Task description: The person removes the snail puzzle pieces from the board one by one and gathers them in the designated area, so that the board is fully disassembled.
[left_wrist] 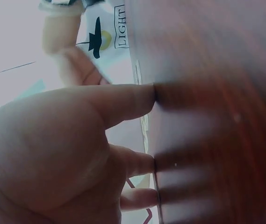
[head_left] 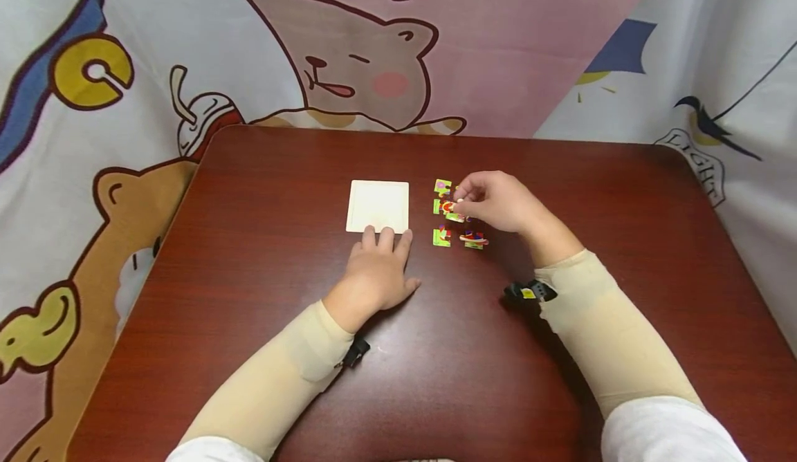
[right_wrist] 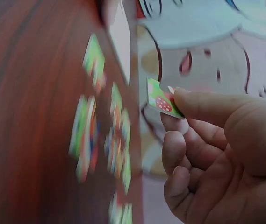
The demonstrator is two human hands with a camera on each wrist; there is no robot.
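My right hand [head_left: 498, 200] is raised over the right of the table, pinching a small jigsaw piece [right_wrist: 162, 103] between thumb and index finger. That piece is green with a red, white-dotted patch. Several colourful jigsaw pieces lie on the table just below and beside this hand, among them a green one with a red figure [head_left: 441, 238]. My left hand [head_left: 377, 268] rests with spread, straight fingers at the near edge of a square cream puzzle tray [head_left: 378, 205]. In the left wrist view its thumb [left_wrist: 128, 100] points down to the tabletop.
The dark red-brown table [head_left: 249, 254] has rounded far corners. A curtain with cartoon animals [head_left: 373, 68] hangs behind it and along both sides. Two overlapping pieces [head_left: 474, 241] lie near the right hand. A black strap [head_left: 529, 291] circles the right wrist.
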